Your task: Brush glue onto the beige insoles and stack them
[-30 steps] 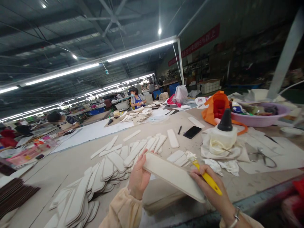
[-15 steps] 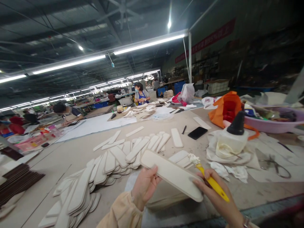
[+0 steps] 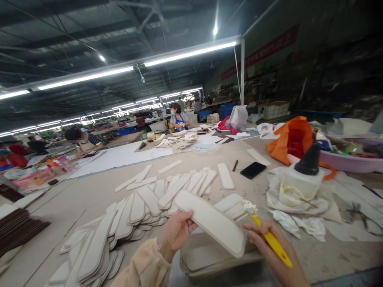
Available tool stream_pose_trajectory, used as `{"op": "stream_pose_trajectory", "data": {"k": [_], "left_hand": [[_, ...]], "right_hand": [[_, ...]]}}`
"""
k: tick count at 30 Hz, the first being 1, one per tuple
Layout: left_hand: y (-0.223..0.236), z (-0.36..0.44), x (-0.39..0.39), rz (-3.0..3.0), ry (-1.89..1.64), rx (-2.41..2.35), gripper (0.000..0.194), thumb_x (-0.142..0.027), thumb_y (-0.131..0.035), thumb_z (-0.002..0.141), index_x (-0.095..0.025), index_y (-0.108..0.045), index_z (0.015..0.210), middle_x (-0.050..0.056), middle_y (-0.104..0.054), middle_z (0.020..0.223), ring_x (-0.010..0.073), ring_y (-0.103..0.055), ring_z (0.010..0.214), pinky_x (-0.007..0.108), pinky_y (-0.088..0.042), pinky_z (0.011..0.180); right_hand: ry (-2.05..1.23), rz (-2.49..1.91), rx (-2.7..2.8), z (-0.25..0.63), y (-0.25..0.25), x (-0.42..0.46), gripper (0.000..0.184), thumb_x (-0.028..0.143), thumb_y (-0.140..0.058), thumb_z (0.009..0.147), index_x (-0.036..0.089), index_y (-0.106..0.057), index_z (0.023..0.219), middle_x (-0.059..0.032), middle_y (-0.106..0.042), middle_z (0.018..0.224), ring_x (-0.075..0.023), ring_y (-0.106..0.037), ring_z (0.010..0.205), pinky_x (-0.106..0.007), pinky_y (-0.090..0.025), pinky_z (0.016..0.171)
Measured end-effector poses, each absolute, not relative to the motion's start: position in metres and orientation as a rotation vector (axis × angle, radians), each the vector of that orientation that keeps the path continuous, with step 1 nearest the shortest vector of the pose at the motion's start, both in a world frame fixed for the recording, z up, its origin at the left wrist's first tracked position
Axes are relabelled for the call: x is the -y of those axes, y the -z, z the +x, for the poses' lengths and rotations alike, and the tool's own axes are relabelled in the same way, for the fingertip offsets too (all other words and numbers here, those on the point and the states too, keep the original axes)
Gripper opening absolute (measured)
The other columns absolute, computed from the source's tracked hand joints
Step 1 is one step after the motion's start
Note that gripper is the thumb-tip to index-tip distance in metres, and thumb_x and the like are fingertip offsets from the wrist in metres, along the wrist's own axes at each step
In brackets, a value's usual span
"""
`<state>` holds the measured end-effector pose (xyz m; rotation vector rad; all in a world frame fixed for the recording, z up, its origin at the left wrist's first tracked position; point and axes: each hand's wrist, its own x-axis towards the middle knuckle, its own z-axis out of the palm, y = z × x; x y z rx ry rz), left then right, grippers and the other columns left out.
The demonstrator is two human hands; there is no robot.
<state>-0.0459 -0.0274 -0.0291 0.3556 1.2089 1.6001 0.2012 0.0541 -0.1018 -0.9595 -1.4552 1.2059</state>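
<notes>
My left hand (image 3: 177,231) grips one end of a long cream panel (image 3: 211,223) with rounded corners, thumb on top, holding it tilted above the table. At the panel's far end, my right hand (image 3: 269,241) is closed around a yellow-handled brush (image 3: 273,245) whose bristles carry a thick white paste. My right fingertips are close to the panel's edge; whether they touch it I cannot tell. Beneath the panel lies a stack of similar pieces (image 3: 197,255). A large spread pile of cream panels (image 3: 128,215) fans out to the left.
On the right stand a white bottle with a black cap (image 3: 305,175), an orange bag (image 3: 290,139) and a purple basin (image 3: 353,159). Scissors (image 3: 363,217), crumpled tissue (image 3: 299,223) and a black phone (image 3: 253,170) lie nearby. Dark brown sheets (image 3: 22,229) are stacked left. Co-workers sit beyond the table.
My right hand has drawn slightly right and down from the panel's end, with the brush still in it. My left hand and the panel have shifted a little left, exposing more of the stack below.
</notes>
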Motion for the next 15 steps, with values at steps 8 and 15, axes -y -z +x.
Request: {"op": "stream_pose_trajectory", "data": {"k": [8,15], "left_hand": [[0.012,-0.155,-0.013,0.392,-1.759,-1.448,0.024,-0.002,-0.049,0.082,-0.009,-0.062,0.101,0.006,-0.071,0.081,0.0130,-0.068,0.073,0.023,-0.056,0.067],[0.023,-0.216,-0.047,0.481,-1.597,-1.877,0.027,-0.026,-0.059,0.087,-0.013,-0.059,0.112,0.008,-0.065,0.110,0.0195,-0.064,0.097,0.042,-0.054,0.086]], "right_hand": [[-1.166,-0.923,1.316,0.214,0.112,-0.068,0.031,0.042,-0.067,0.080,0.025,-0.041,0.084,-0.0083,-0.070,0.107,-0.0223,-0.071,0.080,-0.032,-0.062,0.070],[-1.081,-0.893,1.370,0.213,0.106,-0.072,0.024,0.037,-0.063,0.086,0.024,-0.042,0.084,-0.0067,-0.071,0.101,-0.0203,-0.070,0.081,-0.035,-0.059,0.075]]}}
